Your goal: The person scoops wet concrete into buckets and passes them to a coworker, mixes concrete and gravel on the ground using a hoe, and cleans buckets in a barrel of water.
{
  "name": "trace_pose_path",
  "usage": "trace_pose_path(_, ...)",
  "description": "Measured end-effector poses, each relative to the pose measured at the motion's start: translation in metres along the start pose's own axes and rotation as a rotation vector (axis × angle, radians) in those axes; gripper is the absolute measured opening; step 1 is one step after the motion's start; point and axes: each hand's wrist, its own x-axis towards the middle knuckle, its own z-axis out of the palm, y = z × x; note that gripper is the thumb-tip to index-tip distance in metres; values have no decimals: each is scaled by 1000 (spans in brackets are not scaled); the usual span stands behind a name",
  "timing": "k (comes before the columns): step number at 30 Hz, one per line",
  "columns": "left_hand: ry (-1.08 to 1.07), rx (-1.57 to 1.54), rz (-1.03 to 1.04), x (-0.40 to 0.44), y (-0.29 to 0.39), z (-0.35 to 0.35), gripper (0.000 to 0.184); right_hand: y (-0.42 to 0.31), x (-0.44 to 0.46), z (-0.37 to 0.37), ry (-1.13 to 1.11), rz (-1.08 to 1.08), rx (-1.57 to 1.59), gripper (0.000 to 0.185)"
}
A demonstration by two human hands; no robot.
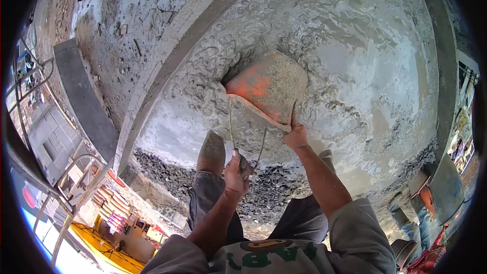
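Observation:
An orange bucket (261, 83), crusted with grey cement, lies tipped in the wet concrete (375, 66) at the middle of the view. Its rim edge faces me; what is inside is hidden. My left hand (236, 172) is closed around the grip of the bucket's thin wire handle, whose two ends run up toward the rim. With my right hand (295, 137) I grip the near right corner of the rim, fingers partly hidden behind it. My boots, one a grey boot (212, 147), stand at the near edge of the concrete.
A long form board (172, 45) borders the concrete on the left, another board (440, 61) on the right. Dark gravel (274, 193) lies around my feet. At lower right a person (418, 223) stands beside an orange-and-grey container. Metal railings (66, 198) and stacked goods fill the lower left.

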Motion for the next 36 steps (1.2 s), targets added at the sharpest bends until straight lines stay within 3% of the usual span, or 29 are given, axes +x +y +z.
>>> trace_pose_path(3, 50, 223, 12, -38, 30, 46, 32, -1, -25, -9, -97, 217, -38, 56)
trace_pose_path(6, -16, 437, 32, -65, 39, 121, 24, -4, -36, -51, -243, 610, 416, 47)
trace_pose_path(9, -143, 524, 44, -73, 19, 157, 20, 27, -38, -79, -422, 789, 651, 36)
trace_pose_path(10, -162, 514, 72, -67, 6, 153, 21, 33, -46, -86, -339, 871, 729, 28)
trace_pose_path(14, -127, 551, 19, -54, 12, 130, 30, 50, -48, -53, -58, 872, 594, 34)
trace_pose_path(17, 25, 500, -18, -48, 44, 147, 37, -23, -47, -106, 94, 866, 569, 41)
trace_pose_path(18, 52, 619, 47, -67, 49, 168, 42, -25, -49, -104, 137, 845, 450, 42)
trace_pose_path(20, 16, 552, 70, -76, 71, 172, 44, -41, -43, -120, 233, 775, 193, 45)
trace_pose_path(25, -178, 626, 133, -159, 168, 173, 57, -132, -77, -176, 153, 653, 520, 45)
trace_pose_path(26, -231, 630, 206, -197, 203, 185, 53, -208, -101, -211, 176, 690, 627, 42)
trace_pose_path(28, -302, 650, 357, -258, 256, 189, 43, -237, -109, -209, 179, 555, 773, 40)
trace_pose_path(31, -442, 632, 490, -350, 343, 192, 39, -356, -162, -254, 12, 291, 1035, 31)
trace_pose_path(36, -685, 407, 698, -480, 467, 185, 36, -521, -203, -312, -87, -70, 1121, 24)
